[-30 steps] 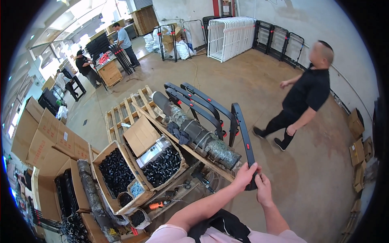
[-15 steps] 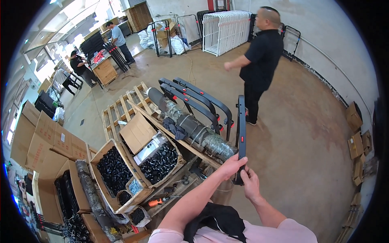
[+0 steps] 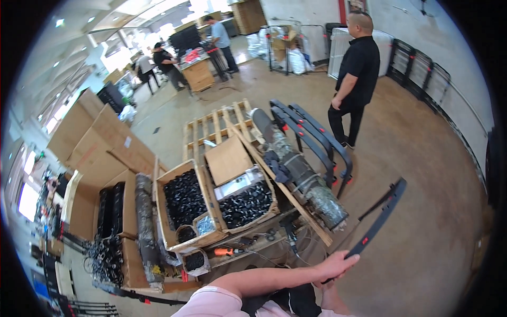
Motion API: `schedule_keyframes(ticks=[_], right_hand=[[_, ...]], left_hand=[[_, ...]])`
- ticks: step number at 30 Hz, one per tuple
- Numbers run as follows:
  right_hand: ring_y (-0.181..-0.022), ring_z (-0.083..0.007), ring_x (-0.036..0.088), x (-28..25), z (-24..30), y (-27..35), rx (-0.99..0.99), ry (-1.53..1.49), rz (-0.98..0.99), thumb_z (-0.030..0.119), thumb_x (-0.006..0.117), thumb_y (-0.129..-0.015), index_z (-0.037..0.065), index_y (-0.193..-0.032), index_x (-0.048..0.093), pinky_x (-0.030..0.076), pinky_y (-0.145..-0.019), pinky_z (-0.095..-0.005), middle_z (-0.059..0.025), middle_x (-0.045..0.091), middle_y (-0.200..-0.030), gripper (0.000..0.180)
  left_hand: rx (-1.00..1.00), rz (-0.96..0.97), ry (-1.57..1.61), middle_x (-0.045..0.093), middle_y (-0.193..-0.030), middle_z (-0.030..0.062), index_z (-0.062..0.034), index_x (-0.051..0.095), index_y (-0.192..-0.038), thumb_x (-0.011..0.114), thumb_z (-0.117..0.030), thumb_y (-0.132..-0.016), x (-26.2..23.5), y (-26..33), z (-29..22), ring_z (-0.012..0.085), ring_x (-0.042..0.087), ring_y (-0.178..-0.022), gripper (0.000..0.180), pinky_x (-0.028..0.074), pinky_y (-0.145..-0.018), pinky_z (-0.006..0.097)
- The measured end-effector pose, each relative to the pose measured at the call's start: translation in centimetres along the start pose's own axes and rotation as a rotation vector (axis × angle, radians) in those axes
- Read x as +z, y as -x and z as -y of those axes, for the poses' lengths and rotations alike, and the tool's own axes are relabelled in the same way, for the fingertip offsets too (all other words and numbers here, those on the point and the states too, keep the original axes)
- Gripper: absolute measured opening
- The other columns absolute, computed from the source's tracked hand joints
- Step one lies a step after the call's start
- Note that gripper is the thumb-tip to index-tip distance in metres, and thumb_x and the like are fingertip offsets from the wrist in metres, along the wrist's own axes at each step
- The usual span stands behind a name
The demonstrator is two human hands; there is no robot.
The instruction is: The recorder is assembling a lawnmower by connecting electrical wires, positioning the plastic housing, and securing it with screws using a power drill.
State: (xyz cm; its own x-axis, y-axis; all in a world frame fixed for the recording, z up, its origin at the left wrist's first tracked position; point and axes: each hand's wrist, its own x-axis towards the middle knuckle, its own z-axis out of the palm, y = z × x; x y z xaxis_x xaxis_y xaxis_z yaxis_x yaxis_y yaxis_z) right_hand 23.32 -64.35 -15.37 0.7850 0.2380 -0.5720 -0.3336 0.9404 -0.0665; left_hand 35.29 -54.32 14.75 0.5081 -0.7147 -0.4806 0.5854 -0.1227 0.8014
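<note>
A curved black tube frame with a small red button (image 3: 377, 222) stands out to the right in front of me. My left hand (image 3: 336, 265) is closed round its near end, the thumb lying along the bar. My right hand (image 3: 323, 284) is low behind the left one, close to the frame's lower part. Its fingers are mostly hidden, so its grip does not show. Several similar black tube frames (image 3: 311, 129) with red buttons lean beside a long plastic-wrapped roll (image 3: 296, 161) just beyond.
Left of me, open cartons hold small black parts (image 3: 185, 198). An orange-handled tool (image 3: 227, 251) lies on the bench edge near a black power tool (image 3: 291, 238). A wooden pallet (image 3: 193, 142) lies behind. A person in black (image 3: 359, 74) stands ahead; others work at a far table.
My view has swung left. The held frame has tilted from upright to slanting right, and my hands have lowered. The person in black has lowered an arm.
</note>
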Motion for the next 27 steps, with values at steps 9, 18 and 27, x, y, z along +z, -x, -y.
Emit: schedule_keyframes(ticks=[9, 18, 27], right_hand=[[-0.052, -0.0195, 0.058, 0.7, -1.1, -2.8, -0.142, 0.355, -0.107, 0.053, 0.057, -0.098, 0.015, -0.09, 0.062, 0.048, -0.046, -0.0349, -0.0018, 0.062, -0.07, 0.039], [-0.084, -0.028, 0.068, -2.1, 4.0, -2.7, -0.378, 0.204, -0.59, 0.031, 0.053, -0.09, 0.009, -0.094, 0.061, 0.06, -0.078, -0.0473, -0.0091, 0.069, -0.093, 0.024], [-0.082, -0.017, 0.064, 22.1, 0.3, 6.7, -0.794, 0.233, -0.369, 0.042, 0.06, -0.092, 0.012, -0.099, 0.06, 0.054, -0.075, -0.035, -0.0009, 0.064, -0.087, 0.031]], left_hand=[[0.09, -0.053, -0.262, 0.05, -0.062, -0.0042, -0.008, 0.061, -0.094, 0.07, -0.043, -0.101, -2.6, 5.0, 0.8, 0.0071, 0.048, -0.047, 0.037, 0.038, -0.041, 0.03], [0.198, 0.019, -0.019, 0.058, -0.064, -0.0008, -0.0064, 0.065, -0.102, 0.076, -0.032, -0.099, -10.5, 16.7, 1.1, 0.0058, 0.047, -0.043, 0.028, 0.035, -0.04, 0.024], [0.473, -0.648, 0.197, 0.061, -0.07, -0.0041, -0.0083, 0.071, -0.101, 0.077, -0.028, -0.097, -24.2, 35.7, 5.3, 0.0045, 0.053, -0.052, 0.021, 0.042, -0.047, 0.024]])
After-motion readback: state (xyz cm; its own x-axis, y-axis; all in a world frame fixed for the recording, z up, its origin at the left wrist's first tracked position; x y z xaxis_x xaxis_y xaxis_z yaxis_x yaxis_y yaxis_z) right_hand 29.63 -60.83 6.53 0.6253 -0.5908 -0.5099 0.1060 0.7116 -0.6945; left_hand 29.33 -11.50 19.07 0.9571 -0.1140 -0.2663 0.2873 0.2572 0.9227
